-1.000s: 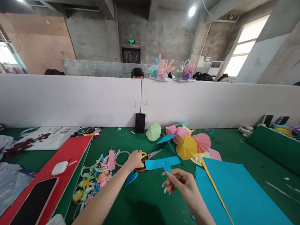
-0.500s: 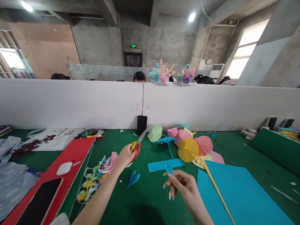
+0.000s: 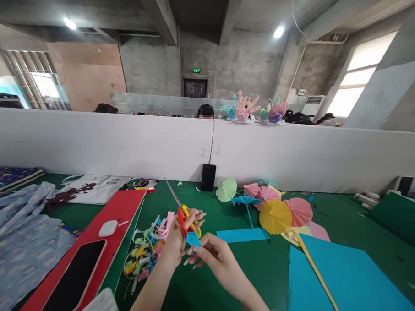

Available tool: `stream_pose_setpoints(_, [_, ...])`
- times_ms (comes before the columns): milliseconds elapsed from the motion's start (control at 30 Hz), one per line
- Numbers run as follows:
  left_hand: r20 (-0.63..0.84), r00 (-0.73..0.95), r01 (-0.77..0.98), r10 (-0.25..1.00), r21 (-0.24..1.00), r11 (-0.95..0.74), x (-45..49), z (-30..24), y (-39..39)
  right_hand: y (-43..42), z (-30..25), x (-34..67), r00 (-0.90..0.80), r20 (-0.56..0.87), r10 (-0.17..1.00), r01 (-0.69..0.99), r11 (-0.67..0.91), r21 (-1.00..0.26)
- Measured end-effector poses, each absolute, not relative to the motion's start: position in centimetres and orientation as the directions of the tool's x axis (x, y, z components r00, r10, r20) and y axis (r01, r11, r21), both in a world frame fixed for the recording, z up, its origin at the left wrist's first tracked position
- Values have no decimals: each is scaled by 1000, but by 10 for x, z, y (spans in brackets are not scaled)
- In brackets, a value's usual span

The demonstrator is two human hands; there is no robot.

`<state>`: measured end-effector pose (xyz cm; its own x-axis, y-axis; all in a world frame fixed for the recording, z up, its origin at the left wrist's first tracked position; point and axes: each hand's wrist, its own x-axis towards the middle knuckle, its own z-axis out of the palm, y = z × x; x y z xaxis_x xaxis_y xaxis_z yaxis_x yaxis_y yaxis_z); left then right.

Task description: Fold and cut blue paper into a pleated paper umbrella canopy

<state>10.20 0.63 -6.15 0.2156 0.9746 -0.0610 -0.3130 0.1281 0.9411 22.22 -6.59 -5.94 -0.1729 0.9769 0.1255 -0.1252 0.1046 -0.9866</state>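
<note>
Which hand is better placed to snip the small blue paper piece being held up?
Left, most likely. The left hand grips the scissors by their handles, blades pointing up, right beside the blue paper piece. The right hand is busy pinching that piece.

Table (image 3: 343, 209): green top, spanning the whole foreground.
Partition (image 3: 90, 142): low white board along the table's far edge, with a vertical seam near the middle.
Far wall (image 3: 148, 66): bare grey concrete, with a dark door (image 3: 195, 88) below a lit green sign (image 3: 196, 70).
Left side: brown wooden panel (image 3: 87, 73) beside a barred window (image 3: 42, 82).
Right side: large bright window (image 3: 358, 75), with a white air conditioner (image 3: 311, 106) near it.
Ceiling (image 3: 201, 9): concrete beams and two round lamps (image 3: 278, 32), both lit.
</note>
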Motion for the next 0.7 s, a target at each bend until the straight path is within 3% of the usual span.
stream_pose_setpoints(300, [-10, 175, -409, 984, 909, 82, 89, -57, 14, -64, -44, 217, -115, 181, 977, -40, 177, -983])
stream_pose_setpoints(567, [14, 192, -378, 981, 924, 60, 68, -46, 14, -53, -38, 195, -341, 112, 934, -23, 111, -994])
stream_pose_setpoints(700, [45, 152, -377, 987, 926, 16, 62, -45, 18, -51, -41, 174, -292, 82, 953, -48, 71, -996])
